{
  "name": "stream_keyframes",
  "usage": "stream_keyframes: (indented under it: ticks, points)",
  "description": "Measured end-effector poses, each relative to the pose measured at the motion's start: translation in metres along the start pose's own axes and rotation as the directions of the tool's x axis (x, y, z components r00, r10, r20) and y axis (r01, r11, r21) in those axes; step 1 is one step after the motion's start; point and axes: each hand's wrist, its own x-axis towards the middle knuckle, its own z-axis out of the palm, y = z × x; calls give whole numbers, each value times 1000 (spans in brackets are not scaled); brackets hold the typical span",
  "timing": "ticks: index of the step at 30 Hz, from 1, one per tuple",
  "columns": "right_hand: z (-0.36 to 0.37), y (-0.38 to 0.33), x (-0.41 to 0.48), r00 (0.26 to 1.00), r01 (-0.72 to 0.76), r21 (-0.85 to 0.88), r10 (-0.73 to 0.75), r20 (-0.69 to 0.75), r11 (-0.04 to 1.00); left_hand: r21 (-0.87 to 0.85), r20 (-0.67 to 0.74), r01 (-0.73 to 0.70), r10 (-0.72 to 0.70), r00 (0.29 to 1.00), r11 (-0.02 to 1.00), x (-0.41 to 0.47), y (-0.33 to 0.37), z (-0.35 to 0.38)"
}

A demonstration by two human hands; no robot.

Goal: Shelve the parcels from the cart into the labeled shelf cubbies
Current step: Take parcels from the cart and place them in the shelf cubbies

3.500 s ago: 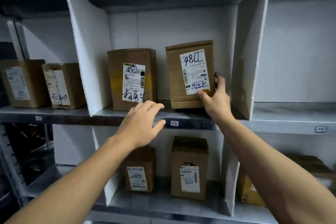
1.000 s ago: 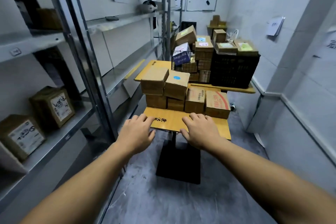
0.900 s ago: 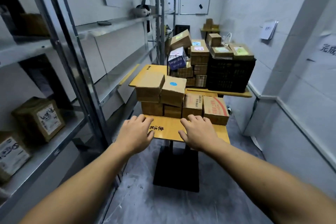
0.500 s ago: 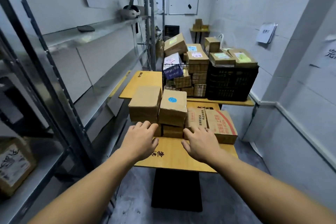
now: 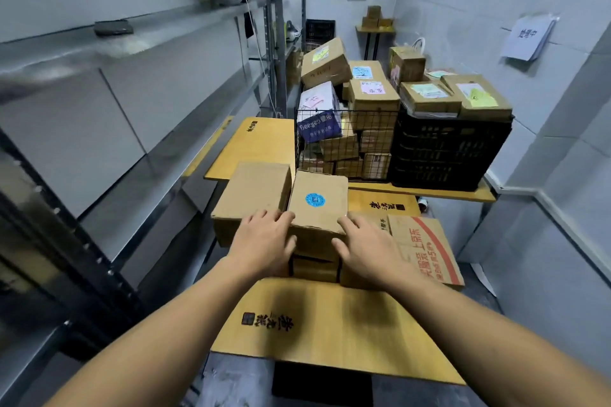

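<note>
Parcel pickup: a person's left hand (image 5: pixel 264 241) and right hand (image 5: pixel 367 248), fingers loosely extended and grasping nothing, flank a blue-stickered parcel (image 5: pixel 317 208) atop a stack on the wooden table (image 5: pixel 330 324). The parcel sits at 12 o'clock between them, left fingertips at its 8 o'clock corner, right fingertips at its 4 o'clock corner.

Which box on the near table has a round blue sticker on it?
The top box between the left hand and right hand, beside the plain brown box. Only it carries a blue dot there.
</note>
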Motion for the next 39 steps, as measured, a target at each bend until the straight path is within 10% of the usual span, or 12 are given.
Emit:
stream_keyframes:
  ticks: [13, 20, 33, 39]
  points:
    - [46, 15, 54, 984, -134, 562, 175, -20, 816, -14, -68, 131, -132, 989, 991, 43, 1, 52]
    - [49, -2, 53, 949, -283, 790, 279, 148, 544, -184, -93, 197, -217, 972, 963, 34, 15, 54]
    - [37, 37, 38, 962, -105, 983, 267, 62, 151, -650, -212, 66, -265, 941, 757, 47, 21, 19]
    - [34, 49, 32, 956, -130, 966, 230, 182, -224, -771, -57, 180, -349, 935, 610, 50, 28, 22]
